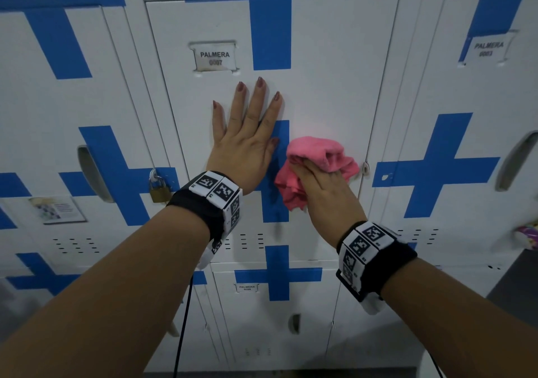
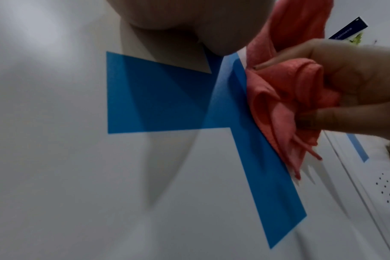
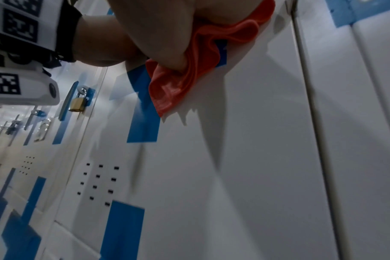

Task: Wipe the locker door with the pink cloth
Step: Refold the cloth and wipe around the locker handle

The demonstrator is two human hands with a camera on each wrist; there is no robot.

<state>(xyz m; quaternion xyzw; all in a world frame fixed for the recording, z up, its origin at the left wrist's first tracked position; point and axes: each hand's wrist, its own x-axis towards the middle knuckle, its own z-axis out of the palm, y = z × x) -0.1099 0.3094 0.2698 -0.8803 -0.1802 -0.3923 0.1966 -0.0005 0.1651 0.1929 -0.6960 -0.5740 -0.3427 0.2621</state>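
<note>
The white locker door [image 1: 326, 86] with blue cross stripes and a name plate reading PALMERA [image 1: 214, 57] fills the middle of the head view. My left hand [image 1: 247, 133] lies flat against it, fingers straight and spread. Just to its right, my right hand [image 1: 323, 185] grips the bunched pink cloth [image 1: 317, 153] and holds it against the door over the blue cross [image 1: 279, 133]. The left wrist view shows the cloth [image 2: 278, 98] pinched between fingers [image 2: 354, 73] at the blue stripe [image 2: 158, 98]. Under my palm in the right wrist view, the cloth [image 3: 185, 82] hangs against the door [image 3: 245, 158].
A brass padlock [image 1: 158, 190] hangs on the left neighbouring locker, also seen as the padlock [image 3: 78, 103]. Recessed handles [image 1: 90, 171] sit on adjacent doors. A hasp [image 1: 365, 168] sits at this door's right edge. Vent slots [image 1: 250, 241] run below. Lower lockers [image 1: 273, 313] continue beneath.
</note>
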